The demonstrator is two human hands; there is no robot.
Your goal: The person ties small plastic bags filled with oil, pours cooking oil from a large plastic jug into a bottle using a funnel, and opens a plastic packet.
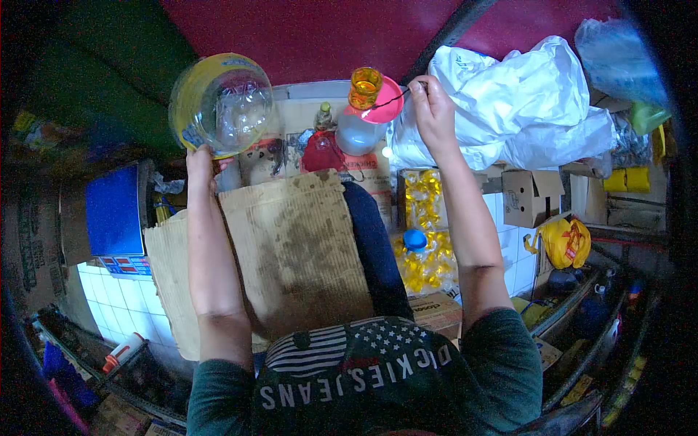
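Observation:
My left hand [201, 163] is closed on the lower rim of a clear round container [243, 116] with a yellow edge, tilted on its side. My right hand [432, 109] pinches the end of a thin dark handle [392, 99], which reaches left to an amber glass-like cup [365, 87]. That cup is above a pink funnel-like dish [391, 102] on a whitish translucent container [359, 133]. Whether the cup rests on the dish is hard to tell. A small bottle with a yellow-green cap [323, 115] stands between my hands.
Brown cardboard [291, 254] covers my lap. White plastic bags [509, 94] lie at the right. Bags of yellow liquid [429, 261] fill a box beside my leg, with a blue round lid [414, 240] on them. A blue scale [116, 211] stands at the left.

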